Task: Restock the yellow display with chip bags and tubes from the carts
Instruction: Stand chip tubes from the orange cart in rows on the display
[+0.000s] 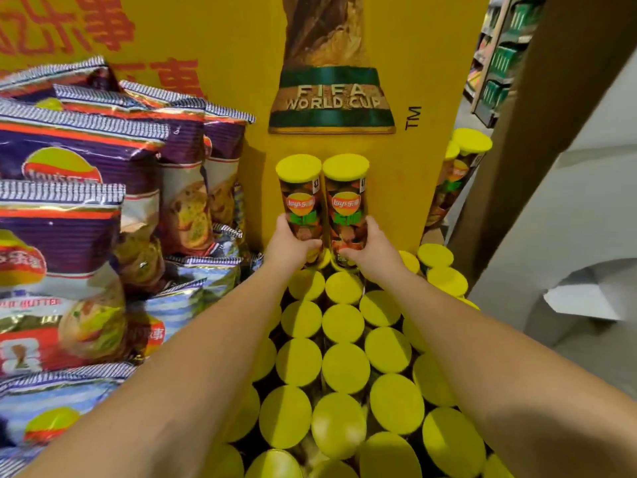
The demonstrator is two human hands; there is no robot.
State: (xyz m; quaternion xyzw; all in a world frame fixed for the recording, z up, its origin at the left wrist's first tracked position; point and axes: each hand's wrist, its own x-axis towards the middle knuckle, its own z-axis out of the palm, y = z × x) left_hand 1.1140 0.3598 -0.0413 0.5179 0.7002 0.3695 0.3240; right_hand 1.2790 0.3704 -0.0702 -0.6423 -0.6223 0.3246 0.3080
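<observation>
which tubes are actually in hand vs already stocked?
The two upright tubes against the yellow panel: the left hand grips the left tube, the right hand grips the right tube. Their labels show; the stocked tubes below show only yellow lids.

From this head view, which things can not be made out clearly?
- Bottoms of the two held tubes: covered by the left hand and right hand, so whether they rest on the lids below is unclear.
- Bodies of the stacked tubes: only the yellow lids show.
- Tubes behind the yellow panel: partly hidden by its edge.
- Chip bags: cut off by the left edge.
</observation>
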